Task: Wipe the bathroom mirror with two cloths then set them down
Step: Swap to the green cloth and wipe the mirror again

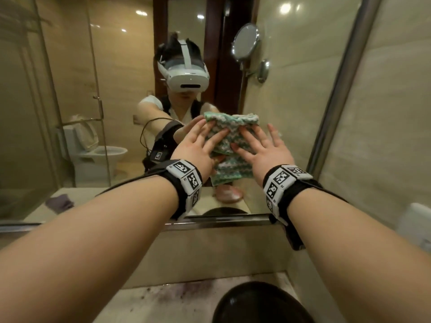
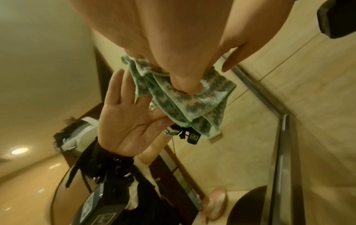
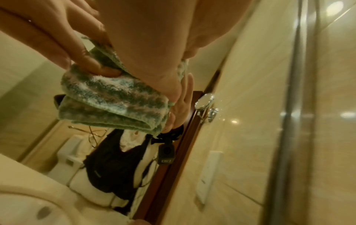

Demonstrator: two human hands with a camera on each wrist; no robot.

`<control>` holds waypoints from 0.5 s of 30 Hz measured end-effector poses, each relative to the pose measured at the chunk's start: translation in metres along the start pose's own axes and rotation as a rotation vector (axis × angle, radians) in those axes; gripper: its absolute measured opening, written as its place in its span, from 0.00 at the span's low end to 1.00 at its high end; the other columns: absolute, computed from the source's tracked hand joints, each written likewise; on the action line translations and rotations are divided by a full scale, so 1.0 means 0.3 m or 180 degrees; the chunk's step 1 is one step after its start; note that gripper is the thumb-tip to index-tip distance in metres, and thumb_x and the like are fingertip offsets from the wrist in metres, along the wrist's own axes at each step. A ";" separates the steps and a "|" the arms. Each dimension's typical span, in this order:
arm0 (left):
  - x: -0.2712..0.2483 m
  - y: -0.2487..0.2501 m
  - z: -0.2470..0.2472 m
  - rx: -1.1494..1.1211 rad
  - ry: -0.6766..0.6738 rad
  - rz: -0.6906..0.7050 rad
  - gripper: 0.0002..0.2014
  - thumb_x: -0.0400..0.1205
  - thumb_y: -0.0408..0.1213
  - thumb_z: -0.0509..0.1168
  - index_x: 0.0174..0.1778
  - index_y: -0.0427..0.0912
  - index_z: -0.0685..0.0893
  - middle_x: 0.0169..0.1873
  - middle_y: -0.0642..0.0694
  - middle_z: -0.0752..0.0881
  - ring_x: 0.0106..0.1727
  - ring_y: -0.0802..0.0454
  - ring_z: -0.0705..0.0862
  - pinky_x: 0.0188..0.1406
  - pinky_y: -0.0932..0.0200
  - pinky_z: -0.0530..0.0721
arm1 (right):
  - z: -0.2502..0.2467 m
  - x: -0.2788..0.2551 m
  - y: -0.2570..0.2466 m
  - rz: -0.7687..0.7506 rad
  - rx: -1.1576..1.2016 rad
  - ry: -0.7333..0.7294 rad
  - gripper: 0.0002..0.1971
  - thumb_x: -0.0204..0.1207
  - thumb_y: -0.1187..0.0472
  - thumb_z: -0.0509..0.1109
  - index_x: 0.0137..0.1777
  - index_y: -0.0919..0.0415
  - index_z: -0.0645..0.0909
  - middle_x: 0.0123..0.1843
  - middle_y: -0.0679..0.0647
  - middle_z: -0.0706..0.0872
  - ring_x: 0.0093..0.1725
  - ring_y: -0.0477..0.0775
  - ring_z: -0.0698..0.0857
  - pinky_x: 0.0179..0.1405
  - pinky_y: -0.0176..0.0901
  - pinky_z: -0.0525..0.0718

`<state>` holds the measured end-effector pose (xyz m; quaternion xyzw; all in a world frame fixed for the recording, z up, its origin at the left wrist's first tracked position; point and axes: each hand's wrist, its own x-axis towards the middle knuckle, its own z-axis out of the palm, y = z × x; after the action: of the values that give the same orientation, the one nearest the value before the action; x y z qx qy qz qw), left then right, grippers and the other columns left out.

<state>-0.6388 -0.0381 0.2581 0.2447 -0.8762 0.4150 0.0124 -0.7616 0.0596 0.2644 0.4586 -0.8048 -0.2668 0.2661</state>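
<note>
A folded green-and-white striped cloth [image 1: 231,134] lies against the bathroom mirror [image 1: 116,89] at chest height. My left hand [image 1: 198,148] has straight, spread fingers over the cloth's left side. In the left wrist view its thumb [image 2: 188,86] digs into the folds of the cloth [image 2: 192,106], pinching it. My right hand [image 1: 263,150] presses the cloth's right side flat with straight, spread fingers. The right wrist view shows the cloth [image 3: 108,103] bunched in thick folds under both hands. A purple cloth [image 1: 58,202] shows in the mirror, lying on the counter.
A metal frame borders the mirror below [image 1: 221,221] and on the right [image 1: 338,89]. A black basin [image 1: 261,304] sits in the stone counter under my arms. A pink dish [image 1: 228,194] and a round wall mirror [image 1: 246,41] appear as reflections.
</note>
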 end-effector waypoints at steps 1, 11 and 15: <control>0.028 0.026 -0.028 -0.0007 0.0029 0.0027 0.28 0.85 0.59 0.45 0.81 0.62 0.49 0.78 0.40 0.28 0.78 0.33 0.31 0.62 0.40 0.18 | 0.019 -0.009 0.034 0.0054 -0.0035 -0.0055 0.33 0.84 0.51 0.51 0.81 0.42 0.33 0.81 0.55 0.25 0.80 0.62 0.28 0.74 0.63 0.25; 0.252 0.232 -0.248 -0.0074 0.0313 0.0310 0.26 0.86 0.57 0.43 0.81 0.60 0.50 0.79 0.39 0.30 0.79 0.32 0.32 0.68 0.38 0.22 | 0.183 -0.050 0.289 0.0581 -0.0208 -0.0658 0.32 0.84 0.51 0.49 0.81 0.42 0.33 0.81 0.55 0.27 0.80 0.63 0.31 0.76 0.60 0.28; 0.304 0.281 -0.298 -0.0017 0.0364 0.0398 0.27 0.86 0.58 0.45 0.82 0.59 0.52 0.79 0.38 0.30 0.79 0.32 0.33 0.68 0.36 0.21 | 0.212 -0.055 0.344 0.0717 -0.0297 -0.0828 0.33 0.84 0.48 0.51 0.81 0.43 0.34 0.81 0.56 0.27 0.80 0.63 0.31 0.76 0.60 0.28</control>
<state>-0.7724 0.0345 0.2763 0.1654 -0.8887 0.4259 0.0372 -0.8587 0.1309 0.2854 0.3143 -0.8654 -0.3295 0.2090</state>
